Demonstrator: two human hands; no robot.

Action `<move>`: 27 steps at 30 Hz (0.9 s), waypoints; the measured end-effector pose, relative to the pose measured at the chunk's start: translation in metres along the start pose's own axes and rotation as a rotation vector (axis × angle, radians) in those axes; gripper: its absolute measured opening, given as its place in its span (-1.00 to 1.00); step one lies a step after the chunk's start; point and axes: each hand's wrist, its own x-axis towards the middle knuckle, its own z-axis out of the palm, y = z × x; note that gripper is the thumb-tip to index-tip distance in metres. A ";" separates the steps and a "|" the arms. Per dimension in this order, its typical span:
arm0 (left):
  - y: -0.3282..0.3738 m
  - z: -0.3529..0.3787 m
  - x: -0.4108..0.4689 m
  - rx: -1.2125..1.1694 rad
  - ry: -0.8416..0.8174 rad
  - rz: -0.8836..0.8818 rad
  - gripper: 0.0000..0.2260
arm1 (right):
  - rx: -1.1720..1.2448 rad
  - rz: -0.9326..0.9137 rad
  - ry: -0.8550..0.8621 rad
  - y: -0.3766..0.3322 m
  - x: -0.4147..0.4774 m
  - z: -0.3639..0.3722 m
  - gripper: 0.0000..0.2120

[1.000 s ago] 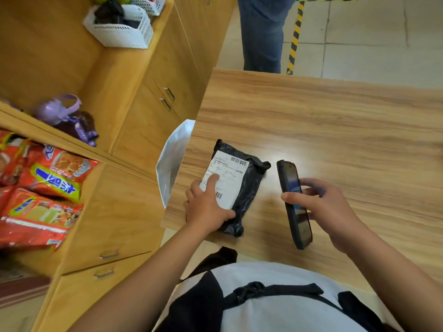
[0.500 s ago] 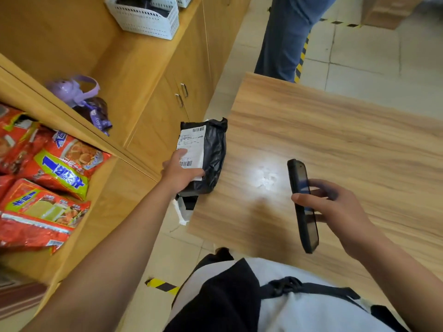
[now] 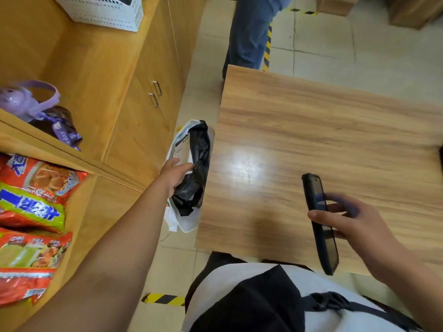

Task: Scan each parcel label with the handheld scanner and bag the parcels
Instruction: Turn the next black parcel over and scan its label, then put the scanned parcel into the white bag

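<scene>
Wood-grain worktop (image 3: 311,121), tiled floor left of it. Left grip (image 3: 175,174) is clenched round the black parcel (image 3: 200,161), label (image 3: 183,149) facing up. The parcel is off the worktop's left edge, in the mouth of the white bag (image 3: 184,222). Right grip (image 3: 354,221) grasps the handheld scanner (image 3: 318,221) over the near edge, well apart from the parcel.

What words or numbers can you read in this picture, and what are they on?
"day": on the purple wrapper; the letters before it are unclear.
Label on the parcel: print too small to read.
Snack packs: big blue letters, too blurred to read.
White bag: a bit of small print, blurred.
Scanner: nothing readable on its screen.
</scene>
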 end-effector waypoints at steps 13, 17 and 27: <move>0.005 -0.002 -0.016 -0.048 0.268 0.099 -0.68 | 0.056 -0.008 -0.018 0.005 0.005 0.001 -0.36; 0.014 0.019 -0.041 -0.037 0.233 0.189 -0.79 | 0.108 -0.002 -0.023 0.015 0.008 -0.008 -0.35; 0.080 0.155 -0.096 0.171 -0.047 0.452 -0.83 | 0.315 0.010 0.081 0.047 0.018 -0.073 -0.36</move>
